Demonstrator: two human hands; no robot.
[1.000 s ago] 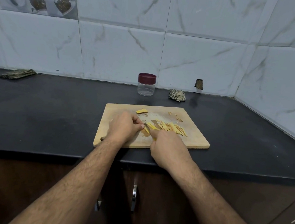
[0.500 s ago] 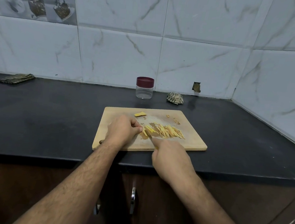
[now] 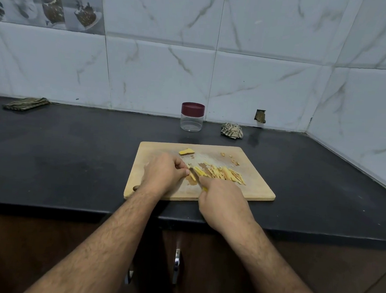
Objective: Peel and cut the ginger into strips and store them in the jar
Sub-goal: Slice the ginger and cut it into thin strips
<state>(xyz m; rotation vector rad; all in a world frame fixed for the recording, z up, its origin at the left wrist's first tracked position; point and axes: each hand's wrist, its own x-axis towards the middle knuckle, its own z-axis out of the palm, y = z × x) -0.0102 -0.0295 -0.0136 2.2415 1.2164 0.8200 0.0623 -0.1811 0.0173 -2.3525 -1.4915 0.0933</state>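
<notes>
Head-camera view looks down on a wooden cutting board (image 3: 253, 188) lying on a black countertop (image 3: 71, 160). On the board's middle, the left hand (image 3: 164, 174) has its fingers curled down over a small piece of ginger (image 3: 192, 175), pinning it to the wood. Just right of that piece, the right hand (image 3: 223, 202) is wrapped around the yellow handle of a knife (image 3: 196, 178), whose blade slants up toward the left fingertips and meets the ginger. Right of the blade, still on the board, lies a loose heap of pale yellow ginger strips (image 3: 222, 173). Near the board's far edge sits a separate peeled chunk of ginger (image 3: 186, 151), and toward the far right corner lie a few brown peel scraps (image 3: 232, 161). Beyond the board's far edge, against the tiled wall, stands a clear jar (image 3: 191, 119) with its maroon lid on. Just right of the jar is a crumpled striped cloth (image 3: 232, 131). Far left of the board, by the wall, lies a folded cloth (image 3: 25, 103).
</notes>
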